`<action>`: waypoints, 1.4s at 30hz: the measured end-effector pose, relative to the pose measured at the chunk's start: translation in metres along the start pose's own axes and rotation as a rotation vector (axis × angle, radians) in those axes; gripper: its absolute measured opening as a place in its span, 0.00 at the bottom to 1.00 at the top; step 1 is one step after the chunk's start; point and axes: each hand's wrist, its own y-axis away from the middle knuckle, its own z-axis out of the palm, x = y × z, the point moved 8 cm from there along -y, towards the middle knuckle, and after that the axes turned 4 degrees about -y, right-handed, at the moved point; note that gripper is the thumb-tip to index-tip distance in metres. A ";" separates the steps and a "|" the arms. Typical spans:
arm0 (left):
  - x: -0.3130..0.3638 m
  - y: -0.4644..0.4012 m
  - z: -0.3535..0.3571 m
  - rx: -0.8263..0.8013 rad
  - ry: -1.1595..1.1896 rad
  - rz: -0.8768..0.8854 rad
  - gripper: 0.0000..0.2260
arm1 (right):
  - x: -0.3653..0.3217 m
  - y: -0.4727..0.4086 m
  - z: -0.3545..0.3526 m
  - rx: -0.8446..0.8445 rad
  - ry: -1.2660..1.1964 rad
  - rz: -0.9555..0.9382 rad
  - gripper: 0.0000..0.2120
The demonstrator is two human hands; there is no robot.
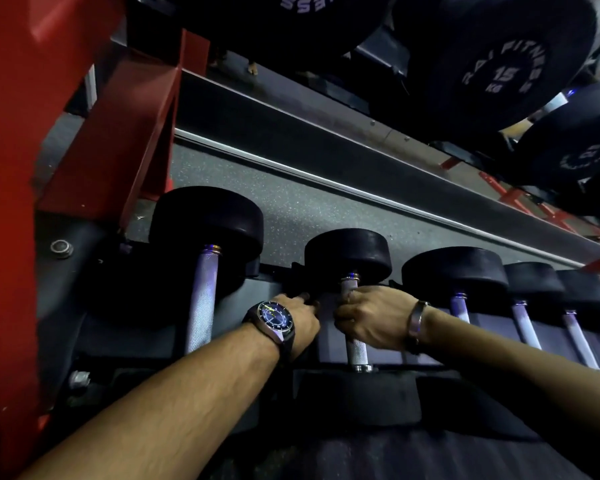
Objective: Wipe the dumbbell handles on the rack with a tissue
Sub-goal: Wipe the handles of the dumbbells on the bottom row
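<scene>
The right hand point(371, 318) wraps its fingers point(347, 311) round the knurled handle point(355, 348) of the second dumbbell from the left on the low rack point(153, 327); no tissue shows. The left hand point(300, 320), with a wristwatch point(272, 318), reaches just left of that handle, its fingers hidden, so I cannot tell their state. More dumbbells point(205, 230) sit on either side

gaps between neighbouring handles point(201, 299) stay passable (narrower rightward); upper-shelf dumbbells point(499, 64) overhang.
</scene>
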 end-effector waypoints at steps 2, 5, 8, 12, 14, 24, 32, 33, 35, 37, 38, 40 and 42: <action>0.000 0.003 -0.002 0.014 0.002 0.007 0.19 | 0.013 -0.010 0.002 -0.060 0.074 0.131 0.13; 0.000 0.004 -0.004 0.020 0.005 0.014 0.19 | 0.007 -0.020 0.000 -0.204 0.186 0.253 0.11; 0.000 0.005 -0.005 0.038 0.021 0.025 0.16 | -0.016 -0.021 0.010 -0.415 0.176 0.142 0.16; 0.000 0.004 -0.002 0.008 0.024 0.036 0.20 | -0.043 -0.009 0.007 -0.458 0.264 -0.129 0.14; 0.001 0.004 0.000 -0.022 0.013 0.036 0.24 | -0.033 0.013 0.005 -0.433 0.203 -0.130 0.12; 0.007 0.007 0.002 -0.023 -0.032 0.008 0.29 | -0.005 0.007 -0.016 -0.370 -0.474 0.228 0.05; 0.005 0.004 -0.005 0.008 -0.045 0.014 0.21 | 0.031 0.042 -0.007 0.204 -1.214 0.746 0.14; 0.006 0.001 -0.007 0.014 -0.043 0.015 0.20 | 0.033 0.049 -0.002 0.251 -1.288 0.767 0.17; 0.008 -0.001 -0.009 0.015 -0.017 0.019 0.18 | 0.040 0.060 0.010 0.329 -1.394 0.799 0.24; 0.008 0.000 -0.015 0.039 0.014 0.022 0.15 | 0.047 0.071 0.021 0.362 -1.435 0.838 0.25; 0.010 0.000 -0.020 0.073 0.015 0.023 0.13 | 0.049 0.077 0.024 0.390 -1.474 0.865 0.22; 0.013 0.004 -0.036 0.173 -0.001 0.024 0.10 | 0.052 0.089 0.025 0.428 -1.577 0.909 0.13; 0.017 0.011 -0.055 0.284 -0.033 -0.001 0.09 | 0.054 0.106 0.035 0.387 -1.557 0.965 0.16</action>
